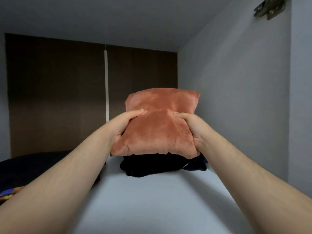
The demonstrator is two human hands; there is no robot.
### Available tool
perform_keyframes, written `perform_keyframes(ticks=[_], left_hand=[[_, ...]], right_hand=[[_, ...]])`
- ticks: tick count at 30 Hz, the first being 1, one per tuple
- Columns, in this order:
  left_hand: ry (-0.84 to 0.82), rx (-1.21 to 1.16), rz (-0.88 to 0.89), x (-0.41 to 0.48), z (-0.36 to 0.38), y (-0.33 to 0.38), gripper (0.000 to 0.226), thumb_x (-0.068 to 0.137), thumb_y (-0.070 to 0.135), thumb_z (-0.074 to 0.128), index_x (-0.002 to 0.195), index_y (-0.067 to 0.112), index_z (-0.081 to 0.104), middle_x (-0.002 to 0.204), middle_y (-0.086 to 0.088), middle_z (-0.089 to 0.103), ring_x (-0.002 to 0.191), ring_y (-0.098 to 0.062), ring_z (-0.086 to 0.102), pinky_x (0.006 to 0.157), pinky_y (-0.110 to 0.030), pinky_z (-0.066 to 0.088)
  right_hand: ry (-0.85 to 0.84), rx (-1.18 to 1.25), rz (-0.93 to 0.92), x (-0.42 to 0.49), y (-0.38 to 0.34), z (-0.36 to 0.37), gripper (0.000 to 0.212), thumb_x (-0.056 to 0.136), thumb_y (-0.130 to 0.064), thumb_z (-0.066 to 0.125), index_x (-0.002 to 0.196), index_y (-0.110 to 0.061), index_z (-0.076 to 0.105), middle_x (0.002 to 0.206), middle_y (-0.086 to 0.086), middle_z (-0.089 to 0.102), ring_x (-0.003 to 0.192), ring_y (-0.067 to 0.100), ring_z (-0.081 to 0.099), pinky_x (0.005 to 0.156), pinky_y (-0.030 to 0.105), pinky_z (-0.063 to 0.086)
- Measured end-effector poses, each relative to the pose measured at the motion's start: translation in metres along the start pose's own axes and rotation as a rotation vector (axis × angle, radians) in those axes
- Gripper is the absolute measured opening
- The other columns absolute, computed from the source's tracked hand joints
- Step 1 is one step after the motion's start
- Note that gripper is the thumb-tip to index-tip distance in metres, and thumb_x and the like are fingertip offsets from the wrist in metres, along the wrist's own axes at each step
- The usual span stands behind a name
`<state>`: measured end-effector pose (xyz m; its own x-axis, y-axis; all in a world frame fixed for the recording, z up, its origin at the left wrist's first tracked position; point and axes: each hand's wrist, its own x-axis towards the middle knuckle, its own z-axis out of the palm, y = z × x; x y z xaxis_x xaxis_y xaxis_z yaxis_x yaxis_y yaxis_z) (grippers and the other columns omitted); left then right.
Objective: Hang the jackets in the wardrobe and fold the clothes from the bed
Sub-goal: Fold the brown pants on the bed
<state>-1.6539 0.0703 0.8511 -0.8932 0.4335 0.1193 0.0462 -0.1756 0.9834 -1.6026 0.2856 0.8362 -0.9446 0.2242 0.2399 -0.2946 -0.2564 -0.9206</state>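
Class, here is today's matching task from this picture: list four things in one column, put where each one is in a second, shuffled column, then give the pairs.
1 orange folded cloth
2 black clothes
3 metal hinge
4 multicoloured fabric

A top right, on the side wall
B on the white shelf
C bottom left edge
D gripped by left hand and right hand

Pairs: 1-D, 2-B, 3-A, 4-C
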Motion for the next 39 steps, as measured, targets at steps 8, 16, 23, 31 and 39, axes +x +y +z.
perform_keyframes(ticks=[8, 16, 23, 31, 39], left_hand=[[0.046, -0.646, 0.099, 0.075, -0.027, -0.012, 0.06, 0.098, 0.055, 0.046, 0.13, 0.006, 0.059, 0.121, -0.021, 0.067, 0.104, -0.034, 0.069, 0.086, -0.043, 0.057], [0.036, -0.217, 0.017, 0.123, -0.005, -0.037, 0.094, 0.079, 0.082, 0.049, 0.143, 0.014, 0.043, 0.138, -0.019, 0.053, 0.115, -0.035, 0.06, 0.093, -0.051, 0.053], [0.126, -0.054, 0.027, 0.153, 0.003, -0.042, 0.079, 0.06, 0.03, 0.085, 0.131, 0.017, 0.056, 0.109, -0.01, 0.072, 0.089, -0.028, 0.073, 0.072, -0.046, 0.062], [0.099, -0.098, -0.029, 0.174, -0.011, -0.017, 0.056, 0.069, -0.008, 0.048, 0.123, 0.002, 0.062, 0.111, -0.022, 0.065, 0.098, -0.037, 0.066, 0.091, -0.056, 0.053], [0.158, 0.095, -0.061, 0.17, -0.013, -0.004, 0.046, 0.087, -0.016, 0.03, 0.107, 0.005, 0.065, 0.079, -0.018, 0.065, 0.057, -0.032, 0.067, 0.046, -0.049, 0.057]], right_hand=[[0.337, 0.204, -0.16, 0.055, -0.008, 0.007, 0.056, 0.062, -0.013, 0.078, 0.116, -0.006, 0.068, 0.104, 0.017, 0.074, 0.086, 0.035, 0.074, 0.075, 0.055, 0.06], [0.876, 0.01, -0.16, 0.106, 0.039, 0.045, 0.074, 0.075, -0.037, 0.081, 0.132, -0.01, 0.043, 0.132, 0.013, 0.051, 0.113, 0.035, 0.056, 0.101, 0.04, 0.043], [0.526, -0.141, 0.034, 0.1, 0.049, 0.029, 0.063, 0.073, -0.052, 0.072, 0.121, -0.018, 0.048, 0.114, 0.002, 0.057, 0.104, 0.027, 0.058, 0.093, 0.041, 0.05], [0.611, -0.359, -0.056, 0.078, 0.014, -0.031, 0.045, 0.094, -0.043, 0.044, 0.085, -0.005, 0.066, 0.086, 0.017, 0.07, 0.069, 0.032, 0.067, 0.056, 0.035, 0.054], [0.37, -1.347, -0.767, 0.098, -0.029, -0.003, 0.034, 0.1, -0.029, 0.045, 0.124, -0.016, 0.064, 0.134, 0.006, 0.059, 0.127, 0.023, 0.049, 0.105, 0.034, 0.036]])
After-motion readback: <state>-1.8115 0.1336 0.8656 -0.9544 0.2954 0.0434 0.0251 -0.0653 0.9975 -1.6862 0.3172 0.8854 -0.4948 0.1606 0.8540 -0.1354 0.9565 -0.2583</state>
